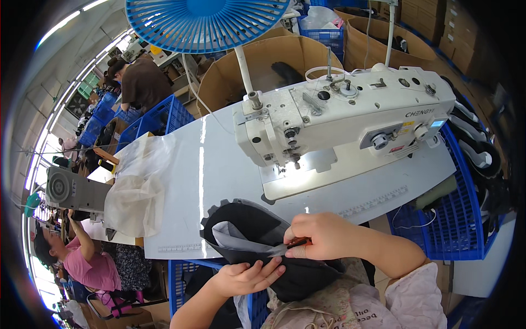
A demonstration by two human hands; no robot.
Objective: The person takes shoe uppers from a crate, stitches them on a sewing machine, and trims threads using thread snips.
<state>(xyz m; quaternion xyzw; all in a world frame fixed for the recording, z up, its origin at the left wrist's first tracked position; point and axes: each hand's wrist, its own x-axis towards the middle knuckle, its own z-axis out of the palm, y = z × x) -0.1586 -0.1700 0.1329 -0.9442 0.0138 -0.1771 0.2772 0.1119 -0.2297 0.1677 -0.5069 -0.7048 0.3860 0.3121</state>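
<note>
The right hand is closed on a small tool that looks dark and orange-brown; much of it is hidden by the fingers. The left hand is just beside it, with its fingers laid on the near side of a black cloth piece. I cannot tell if that hand is pinching the cloth. The black cloth piece is at the near edge of the counter, partly on top and partly hanging over toward the person. It has a wavy edge at the back and a grey lining showing inside. Past it on the counter stands a big white sewing machine with its light on. A thin, whitish cloth lies at the left end. A blue basket is on the right, and a round blue fan is at the top. Two other people are on the left: one in pink, one in brown.
</note>
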